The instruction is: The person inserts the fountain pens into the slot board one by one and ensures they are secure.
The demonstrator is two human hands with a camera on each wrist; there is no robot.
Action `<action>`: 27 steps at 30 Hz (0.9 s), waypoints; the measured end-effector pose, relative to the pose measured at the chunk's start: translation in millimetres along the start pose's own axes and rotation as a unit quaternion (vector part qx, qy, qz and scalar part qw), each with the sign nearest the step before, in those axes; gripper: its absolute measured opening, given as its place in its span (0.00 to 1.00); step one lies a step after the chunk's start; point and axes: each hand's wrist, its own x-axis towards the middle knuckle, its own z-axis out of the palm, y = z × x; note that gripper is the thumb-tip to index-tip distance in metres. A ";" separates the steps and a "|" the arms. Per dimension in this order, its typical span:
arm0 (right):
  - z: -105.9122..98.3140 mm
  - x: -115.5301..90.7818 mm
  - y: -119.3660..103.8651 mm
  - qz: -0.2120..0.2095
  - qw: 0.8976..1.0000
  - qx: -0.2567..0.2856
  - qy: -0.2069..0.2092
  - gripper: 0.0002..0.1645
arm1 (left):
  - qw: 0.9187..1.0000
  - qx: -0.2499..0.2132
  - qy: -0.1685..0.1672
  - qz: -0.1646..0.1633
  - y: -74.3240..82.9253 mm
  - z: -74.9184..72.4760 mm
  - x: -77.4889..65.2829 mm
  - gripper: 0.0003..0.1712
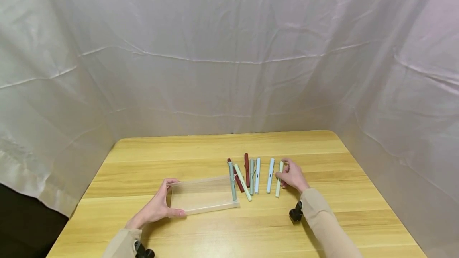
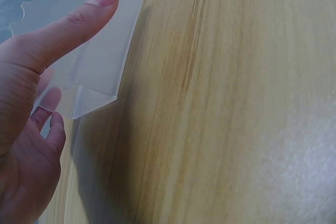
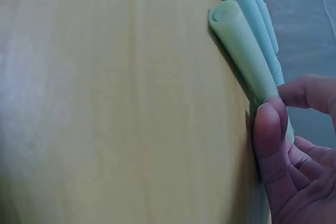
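Note:
My left hand [image 1: 159,206] grips the left end of a clear plastic tray [image 1: 201,196], thumb along the near side and fingers at the far corner. The tray's raised edge [image 2: 105,66] shows close up in the left wrist view. A grey-green pen [image 1: 232,182] lies across the tray's right end. On the right, my right hand [image 1: 294,176] pinches a light green pen [image 1: 278,184] between thumb and fingers. In the right wrist view this light green pen [image 3: 241,48] lies low against the table, beside a light blue pen [image 3: 249,9].
Between tray and right hand lie several pens: two dark red pens [image 1: 247,170], another light green pen [image 1: 243,182], a grey-green pen [image 1: 252,176] and two light blue pens [image 1: 270,175]. Pale curtains [image 1: 229,71] hang around the wooden table [image 1: 251,234].

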 end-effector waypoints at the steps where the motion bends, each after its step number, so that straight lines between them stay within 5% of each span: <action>1: -0.4 -0.5 -0.2 0.000 1.000 0.004 0.002 0.40 | 1.000 -0.001 -0.001 -0.001 0.0 -0.1 0.3 0.57; 27: -1.1 -10.0 -0.4 -0.029 0.997 0.077 0.013 0.40 | 1.000 0.000 0.002 -0.005 1.4 -0.2 0.0 0.57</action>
